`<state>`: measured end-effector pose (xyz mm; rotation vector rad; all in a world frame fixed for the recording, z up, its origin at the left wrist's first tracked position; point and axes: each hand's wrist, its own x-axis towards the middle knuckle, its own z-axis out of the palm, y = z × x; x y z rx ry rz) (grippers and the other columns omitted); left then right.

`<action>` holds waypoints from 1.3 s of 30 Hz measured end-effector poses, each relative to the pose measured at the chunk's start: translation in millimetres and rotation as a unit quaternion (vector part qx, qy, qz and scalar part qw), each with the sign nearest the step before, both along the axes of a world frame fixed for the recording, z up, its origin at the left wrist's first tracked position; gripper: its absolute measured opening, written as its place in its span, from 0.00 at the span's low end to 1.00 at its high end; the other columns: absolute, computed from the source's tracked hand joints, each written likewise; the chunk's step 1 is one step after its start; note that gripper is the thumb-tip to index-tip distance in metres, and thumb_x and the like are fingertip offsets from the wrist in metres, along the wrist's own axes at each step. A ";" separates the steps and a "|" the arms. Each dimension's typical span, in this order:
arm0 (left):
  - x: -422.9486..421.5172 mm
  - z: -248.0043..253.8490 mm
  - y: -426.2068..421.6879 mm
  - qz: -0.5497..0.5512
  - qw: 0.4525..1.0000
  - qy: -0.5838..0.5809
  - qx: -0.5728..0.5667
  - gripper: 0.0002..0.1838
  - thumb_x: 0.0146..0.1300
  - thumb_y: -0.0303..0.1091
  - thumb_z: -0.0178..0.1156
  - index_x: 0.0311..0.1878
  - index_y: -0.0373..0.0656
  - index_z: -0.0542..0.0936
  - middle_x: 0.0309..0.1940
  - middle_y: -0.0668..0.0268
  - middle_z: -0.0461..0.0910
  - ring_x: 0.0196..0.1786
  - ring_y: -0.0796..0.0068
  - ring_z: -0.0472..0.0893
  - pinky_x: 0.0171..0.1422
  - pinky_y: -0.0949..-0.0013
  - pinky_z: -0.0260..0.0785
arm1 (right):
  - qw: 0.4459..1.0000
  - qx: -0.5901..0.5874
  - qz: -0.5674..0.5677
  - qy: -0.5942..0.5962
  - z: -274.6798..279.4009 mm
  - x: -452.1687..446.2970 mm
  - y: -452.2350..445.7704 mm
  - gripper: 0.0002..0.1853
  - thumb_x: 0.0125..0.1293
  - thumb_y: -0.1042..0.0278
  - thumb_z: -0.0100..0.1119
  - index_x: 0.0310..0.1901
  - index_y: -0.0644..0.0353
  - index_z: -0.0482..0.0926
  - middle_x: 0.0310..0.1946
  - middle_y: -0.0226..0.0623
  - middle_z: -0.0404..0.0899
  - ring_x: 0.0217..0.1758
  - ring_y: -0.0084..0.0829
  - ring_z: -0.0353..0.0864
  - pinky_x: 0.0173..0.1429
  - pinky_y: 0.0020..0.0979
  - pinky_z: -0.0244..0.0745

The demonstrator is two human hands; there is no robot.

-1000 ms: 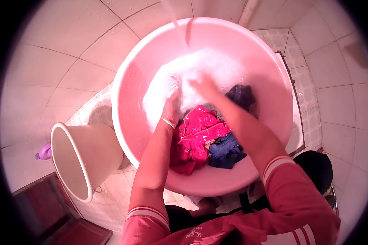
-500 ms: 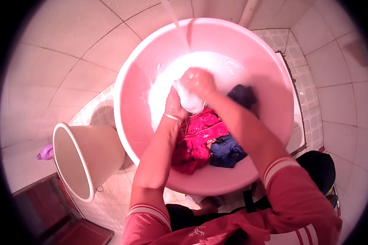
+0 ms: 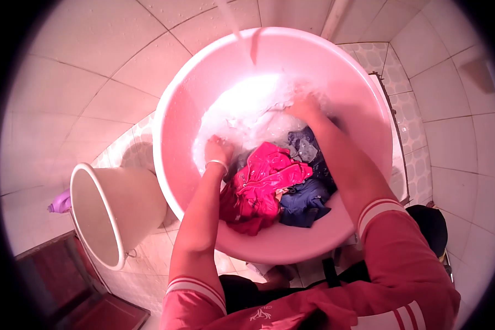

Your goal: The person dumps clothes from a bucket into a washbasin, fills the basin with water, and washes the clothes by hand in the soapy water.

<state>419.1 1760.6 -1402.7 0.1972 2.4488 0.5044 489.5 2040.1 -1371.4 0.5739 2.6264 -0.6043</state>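
Note:
A white cloth (image 3: 261,122) lies spread in the bright, rippling water of a large pink basin (image 3: 188,181), stretched between my two hands. My left hand (image 3: 220,149) is closed on its near left edge, low in the water. Over at the right, my right hand (image 3: 305,108) grips the far end, its fingers partly lost in splash and glare. Nearer to me a wet red garment (image 3: 267,179) is heaped in the basin, with dark blue clothing (image 3: 304,202) bunched against its right side. Some greyish cloth (image 3: 304,147) shows beneath my right forearm.
A stream of water (image 3: 228,16) falls at the basin's far side. On the left, a pale bucket (image 3: 140,192) lies tipped, its mouth facing left. Behind it is a purple bottle (image 3: 60,202). Tiled walls (image 3: 115,44) surround the basin, and a dark reddish panel (image 3: 60,280) sits lower left.
My hands have moved apart, the left one down and left, the right one to the right. The white cloth, bunched between them before, is now spread out in the water.

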 end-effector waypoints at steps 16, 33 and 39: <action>26.2 45.0 61.5 0.255 0.524 -0.340 0.738 0.21 0.71 0.43 0.43 0.62 0.44 0.70 0.57 0.60 0.75 0.57 0.65 0.76 0.62 0.62 0.69 | 0.852 -0.032 0.066 0.519 38.9 -28.1 -121.8 0.10 0.50 0.57 0.61 0.20 0.52 0.79 0.26 0.37 0.79 0.36 0.42 0.79 0.44 0.43 0.75; 12.9 -40.9 9.5 0.047 0.968 -0.052 0.240 0.19 0.60 0.49 0.61 0.37 0.39 0.83 0.30 0.57 0.84 0.32 0.65 0.83 0.42 0.63 0.74 | 0.974 -0.084 -0.119 0.175 -49.3 -2.2 7.1 0.26 0.63 0.48 0.57 0.55 0.61 0.76 0.49 0.53 0.79 0.55 0.47 0.78 0.60 0.42 0.71; 7.6 20.8 56.8 0.259 0.600 -0.396 0.645 0.26 0.68 0.52 0.50 0.57 0.40 0.72 0.50 0.58 0.77 0.53 0.62 0.75 0.62 0.57 0.67 | 0.875 -0.396 -0.179 0.212 15.4 -14.7 -103.3 0.31 0.60 0.51 0.58 0.58 0.68 0.73 0.53 0.52 0.78 0.53 0.37 0.79 0.56 0.35 0.73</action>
